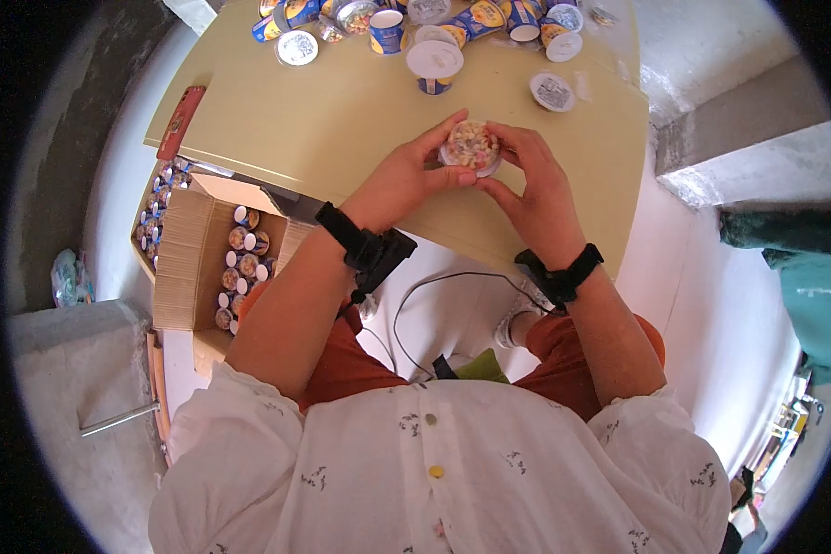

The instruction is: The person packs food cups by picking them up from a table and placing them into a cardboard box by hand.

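Observation:
Over the near part of the yellow table (342, 120), a small clear round tub of cereal-like pieces (472, 146) is held between both hands. My left hand (420, 166) is closed on its left side, thumb along the near edge. On the other side my right hand (528, 171) grips the rim with fingertips and thumb. The tub's underside is hidden from view. Just beyond the hands stands a blue cup with a white lid (435, 61). To its right lies a round white lid-like piece with printing (552, 91).
Several blue cups (388, 32) and clear tubs crowd the table's far edge. A red phone-like object (181, 123) lies at the left edge. Below left, an open cardboard box (183, 263) holds several filled cups. A black cable (406, 300) hangs between the wrists.

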The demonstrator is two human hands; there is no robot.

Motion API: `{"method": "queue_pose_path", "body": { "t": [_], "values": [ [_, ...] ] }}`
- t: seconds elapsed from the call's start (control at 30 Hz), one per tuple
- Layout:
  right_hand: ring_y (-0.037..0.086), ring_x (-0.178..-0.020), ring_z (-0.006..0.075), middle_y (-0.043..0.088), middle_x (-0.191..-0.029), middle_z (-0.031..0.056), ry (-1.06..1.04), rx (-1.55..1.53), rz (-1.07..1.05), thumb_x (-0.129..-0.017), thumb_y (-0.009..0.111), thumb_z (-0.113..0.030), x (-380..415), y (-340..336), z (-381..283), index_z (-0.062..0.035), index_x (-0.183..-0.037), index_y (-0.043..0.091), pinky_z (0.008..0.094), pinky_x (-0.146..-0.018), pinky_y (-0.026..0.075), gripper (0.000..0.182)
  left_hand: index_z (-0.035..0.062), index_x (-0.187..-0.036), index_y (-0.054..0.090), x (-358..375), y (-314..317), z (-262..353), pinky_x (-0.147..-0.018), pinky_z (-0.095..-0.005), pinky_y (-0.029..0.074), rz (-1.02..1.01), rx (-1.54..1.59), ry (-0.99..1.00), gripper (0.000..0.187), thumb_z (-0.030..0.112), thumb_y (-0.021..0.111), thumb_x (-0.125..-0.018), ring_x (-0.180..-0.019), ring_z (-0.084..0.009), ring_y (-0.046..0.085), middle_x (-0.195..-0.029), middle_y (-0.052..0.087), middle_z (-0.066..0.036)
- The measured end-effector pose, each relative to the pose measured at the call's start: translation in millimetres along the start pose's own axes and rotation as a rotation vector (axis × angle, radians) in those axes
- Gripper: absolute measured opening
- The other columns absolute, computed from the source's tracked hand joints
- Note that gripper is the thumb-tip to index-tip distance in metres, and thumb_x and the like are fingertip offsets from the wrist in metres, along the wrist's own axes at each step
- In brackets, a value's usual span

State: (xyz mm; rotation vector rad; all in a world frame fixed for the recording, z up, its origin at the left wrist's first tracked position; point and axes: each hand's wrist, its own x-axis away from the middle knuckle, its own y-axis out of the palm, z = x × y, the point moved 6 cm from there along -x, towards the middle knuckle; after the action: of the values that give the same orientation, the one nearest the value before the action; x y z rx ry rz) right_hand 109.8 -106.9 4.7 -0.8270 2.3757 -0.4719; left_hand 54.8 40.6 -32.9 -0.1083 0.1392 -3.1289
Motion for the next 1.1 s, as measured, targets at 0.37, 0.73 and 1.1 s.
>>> {"method": "queue_pose_path", "body": {
  "t": [0.37,0.73,1.1],
  "values": [
    [0.057,-0.117,0.0247,0.052,-0.129,0.0125,0.144,-0.279,-0.06,-0.085,0.07,-0.003,3.9,4.3,27.8,-0.0038,-0.132,0.052,0.0339,-0.097,0.053,0.05,0.0104,-0.152,0.027,-2.3,-0.5,-1.4,-0.107,-0.0308,0.037,0.016,-0.131,0.021,0.078,0.022,0.07,-0.088,-0.126,-0.0189,0.049,-0.14,0.049,-0.01],
    [0.056,-0.117,0.021,0.053,-0.128,0.0085,0.238,-0.316,-0.065,-0.086,0.069,-0.004,5.9,8.0,34.7,-0.0067,-0.133,0.053,0.0326,-0.094,0.054,0.05,0.0101,-0.151,0.028,-0.8,0.4,-4.5,-0.108,-0.0311,0.036,0.034,-0.191,0.072,0.076,0.029,0.069,-0.09,-0.128,-0.0205,0.047,-0.14,0.049,-0.012],
    [0.049,-0.124,0.0176,0.054,-0.133,0.0081,0.421,-0.6,-0.087,-0.095,0.061,-0.015,16.5,14.9,48.1,-0.0027,-0.14,0.045,0.03,-0.107,0.036,0.049,0.0027,-0.148,0.031,-2.9,2.4,-13.3,-0.106,-0.031,0.037,0.08,0.026,-0.06,0.074,0.031,0.069,-0.09,-0.125,-0.0202,0.05,-0.138,0.051,-0.011]
  ]
}}
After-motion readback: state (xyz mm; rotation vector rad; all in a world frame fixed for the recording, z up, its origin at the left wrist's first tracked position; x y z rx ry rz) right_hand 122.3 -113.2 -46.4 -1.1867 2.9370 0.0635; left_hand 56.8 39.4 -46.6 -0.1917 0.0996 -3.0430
